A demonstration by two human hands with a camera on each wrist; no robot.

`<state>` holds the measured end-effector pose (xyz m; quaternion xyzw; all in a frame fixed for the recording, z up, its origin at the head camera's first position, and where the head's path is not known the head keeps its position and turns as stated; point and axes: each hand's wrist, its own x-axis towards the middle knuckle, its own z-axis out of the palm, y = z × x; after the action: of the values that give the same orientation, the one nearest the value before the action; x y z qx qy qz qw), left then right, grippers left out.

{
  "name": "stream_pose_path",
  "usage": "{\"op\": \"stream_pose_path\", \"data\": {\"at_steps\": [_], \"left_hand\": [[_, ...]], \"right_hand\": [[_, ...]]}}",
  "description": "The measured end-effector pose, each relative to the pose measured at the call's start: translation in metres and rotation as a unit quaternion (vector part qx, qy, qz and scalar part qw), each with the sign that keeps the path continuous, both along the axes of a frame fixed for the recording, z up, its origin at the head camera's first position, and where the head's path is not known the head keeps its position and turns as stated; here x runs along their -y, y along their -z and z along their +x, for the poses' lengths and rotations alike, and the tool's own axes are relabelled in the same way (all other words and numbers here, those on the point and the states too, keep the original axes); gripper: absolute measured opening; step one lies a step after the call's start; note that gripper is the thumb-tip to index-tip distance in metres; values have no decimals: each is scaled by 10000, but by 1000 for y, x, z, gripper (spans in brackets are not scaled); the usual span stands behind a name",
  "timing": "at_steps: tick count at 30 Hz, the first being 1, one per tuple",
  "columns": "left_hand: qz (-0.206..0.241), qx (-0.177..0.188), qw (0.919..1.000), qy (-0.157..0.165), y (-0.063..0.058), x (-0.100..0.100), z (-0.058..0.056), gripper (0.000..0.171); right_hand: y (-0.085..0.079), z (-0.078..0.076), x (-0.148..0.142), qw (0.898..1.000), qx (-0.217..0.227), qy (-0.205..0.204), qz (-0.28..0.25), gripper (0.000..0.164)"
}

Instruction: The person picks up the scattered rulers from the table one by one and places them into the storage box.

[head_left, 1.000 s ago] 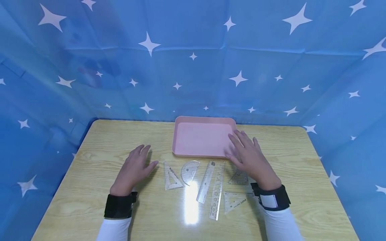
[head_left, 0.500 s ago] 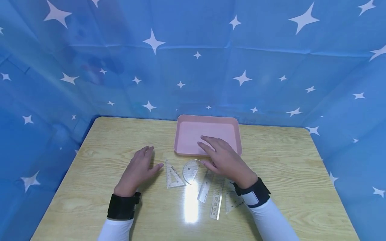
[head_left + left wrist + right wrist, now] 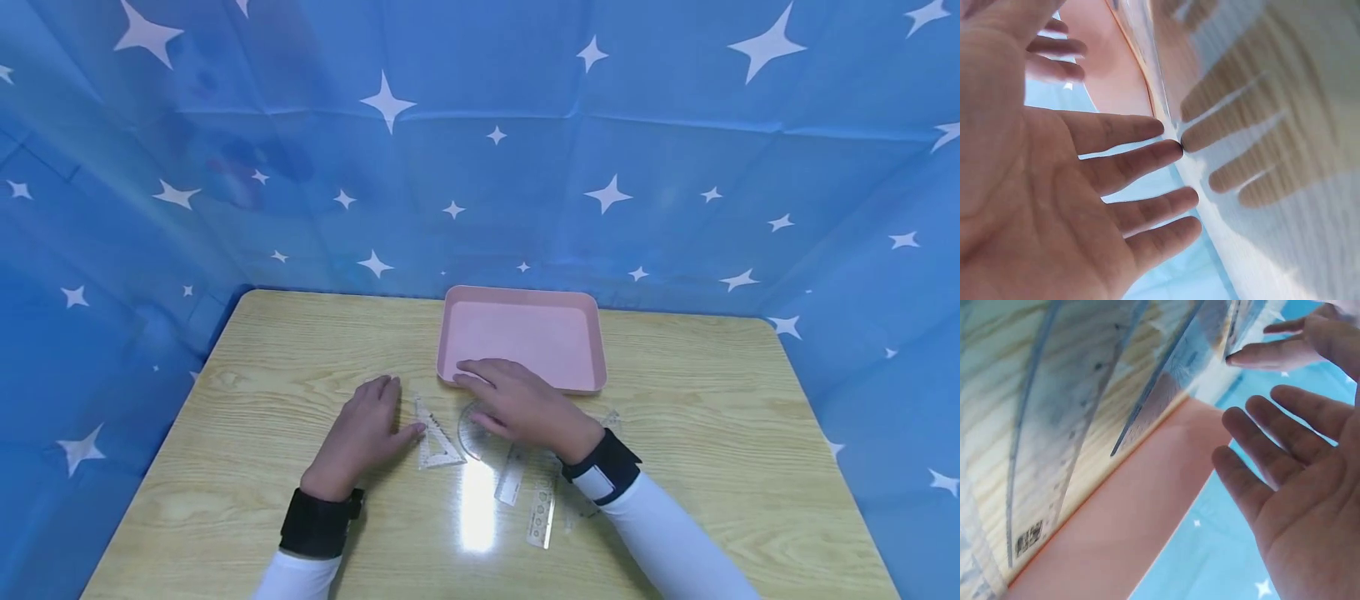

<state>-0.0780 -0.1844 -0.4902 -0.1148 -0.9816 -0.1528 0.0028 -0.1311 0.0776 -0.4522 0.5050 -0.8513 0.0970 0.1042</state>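
Note:
In the head view my left hand (image 3: 362,437) is beside a clear set square (image 3: 442,459), its thumb at or over the left edge; contact cannot be told. The left wrist view shows straight, spread fingers (image 3: 1147,164) holding nothing. My right hand (image 3: 525,408) is above a clear protractor (image 3: 468,435) and the front rim of a pink tray (image 3: 525,329). Its fingers (image 3: 1272,434) look extended in the right wrist view, with nothing between them. Under that hand and forearm, two clear rulers, one narrow (image 3: 510,482) and one with cut-out shapes (image 3: 541,518), are partly hidden.
More clear set squares lie to the right, one (image 3: 612,421) peeking out past the wrist, another (image 3: 579,505) mostly beneath the forearm. The wooden table (image 3: 712,417) meets a blue star-patterned cloth (image 3: 480,167) behind the tray. Light glares off the tabletop near the front.
My right hand has swept left from the tray's right corner to above the protractor. My left hand has shifted slightly right, up to the set square. The measuring tools have stayed put.

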Motion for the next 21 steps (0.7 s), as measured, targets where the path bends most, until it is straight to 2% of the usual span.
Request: {"op": "stream_pose_path", "data": {"at_steps": [5,13,18,21], "left_hand": [[-62,-9,9998,162,1,-9,5,89],[-303,241,9988,288,6,-23,10,103],[-457,144,9982,356,8,-27,13,99],[-504,98,9978,424,9,-27,14,94]], "right_hand": [[9,3,9,9992,195,-197,300,50],[20,12,19,9957,385,-172,829,55],[24,13,25,9920,628,-287,1054,57],[26,14,28,9892,778,-392,1176,51]]}}
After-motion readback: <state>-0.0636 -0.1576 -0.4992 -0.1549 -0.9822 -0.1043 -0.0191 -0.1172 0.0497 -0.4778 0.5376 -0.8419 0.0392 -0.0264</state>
